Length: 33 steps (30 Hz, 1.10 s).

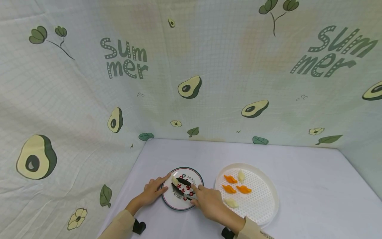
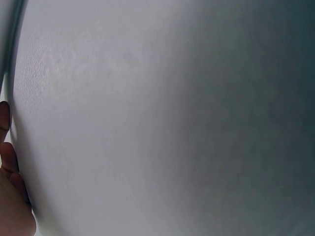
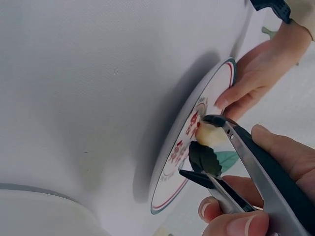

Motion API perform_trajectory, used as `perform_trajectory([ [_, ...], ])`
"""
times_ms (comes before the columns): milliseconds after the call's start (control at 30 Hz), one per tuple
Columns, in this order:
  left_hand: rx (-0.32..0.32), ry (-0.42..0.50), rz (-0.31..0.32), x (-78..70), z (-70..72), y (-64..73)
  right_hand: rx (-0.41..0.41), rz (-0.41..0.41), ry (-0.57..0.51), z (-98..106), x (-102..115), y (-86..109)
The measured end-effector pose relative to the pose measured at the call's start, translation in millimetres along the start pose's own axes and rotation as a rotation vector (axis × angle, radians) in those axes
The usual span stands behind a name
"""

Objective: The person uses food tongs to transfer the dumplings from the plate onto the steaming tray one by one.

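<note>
My right hand [image 1: 209, 202] grips a pair of tongs [image 3: 246, 162] with metal arms and dark tips. The tips are spread over a white plate [image 1: 179, 205] with a dark rim and red print. A pale dumpling-like piece [image 3: 210, 134] lies by the far ends of the tips; whether they pinch it I cannot tell. Between the tips, the right wrist view shows a dark, jagged-edged piece [image 3: 204, 158] of unclear kind. My left hand [image 1: 153, 191] rests against the plate's left rim, index finger and thumb extended along it. Only some left fingers [image 2: 9, 157] enter the left wrist view.
Right of the plate stands a round white dimpled tray [image 1: 262, 202]. It bears three orange dumpling-like pieces [image 1: 229, 189] and two pale ones [image 1: 231, 202]. A lavender-white cloth covers the table [image 1: 310, 189]. Behind hangs a printed curtain [image 1: 221, 66].
</note>
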<state>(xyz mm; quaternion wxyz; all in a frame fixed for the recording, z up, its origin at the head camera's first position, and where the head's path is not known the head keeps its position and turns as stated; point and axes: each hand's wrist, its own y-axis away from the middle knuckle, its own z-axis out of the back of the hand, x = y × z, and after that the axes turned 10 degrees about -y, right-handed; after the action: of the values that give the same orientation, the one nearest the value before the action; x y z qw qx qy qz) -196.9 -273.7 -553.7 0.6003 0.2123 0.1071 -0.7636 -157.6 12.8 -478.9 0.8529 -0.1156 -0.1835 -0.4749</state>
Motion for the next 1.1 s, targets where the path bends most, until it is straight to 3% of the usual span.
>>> perform_trajectory([
  [267,-0.002,-0.01,-0.005,1.7,-1.3,-0.8,-0.001,0.008,0.0,-0.5,-2.1,1.5],
  [700,0.006,-0.013,0.001,-1.7,1.7,0.6,-0.008,0.05,-0.042,15.9,-5.2,12.2],
  [1100,0.008,-0.009,-0.014,-1.8,1.7,1.8,-0.063,0.103,-0.049,40.3,-18.5,42.3],
])
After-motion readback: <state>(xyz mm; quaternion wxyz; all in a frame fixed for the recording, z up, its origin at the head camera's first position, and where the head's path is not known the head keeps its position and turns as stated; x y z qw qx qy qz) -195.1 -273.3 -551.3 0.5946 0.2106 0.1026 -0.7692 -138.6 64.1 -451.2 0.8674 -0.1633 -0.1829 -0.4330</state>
